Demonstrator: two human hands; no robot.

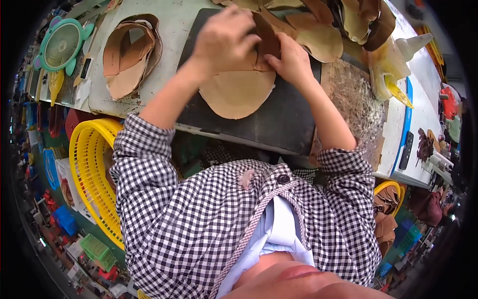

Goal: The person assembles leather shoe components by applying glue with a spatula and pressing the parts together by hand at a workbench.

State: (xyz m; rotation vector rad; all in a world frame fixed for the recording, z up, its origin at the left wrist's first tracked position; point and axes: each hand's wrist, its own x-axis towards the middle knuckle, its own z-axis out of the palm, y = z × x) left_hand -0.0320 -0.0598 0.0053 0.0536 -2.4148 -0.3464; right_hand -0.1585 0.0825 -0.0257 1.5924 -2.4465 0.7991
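Observation:
A tan leather shoe upper piece [237, 94] with a rounded end lies on a black board [291, 112] before me. A darker brown strip [265, 37] runs along its far right part. My right hand [293, 61] holds this piece at its right edge, thumb on top and fingers along the side. Above the piece's far left part, my left hand [224, 39] is smeared by motion. Its fingers look partly bent, and whether anything is between them cannot be made out. The far end of the piece is partly hidden behind this hand.
At left stand a looped leather upper [122, 60] and a green fan [61, 44]. More leather pieces [318, 35] pile up at the back. A glue bottle [386, 65] stands on the right, beside a rough, stained board [351, 99]. A yellow basket [87, 164] sits below left.

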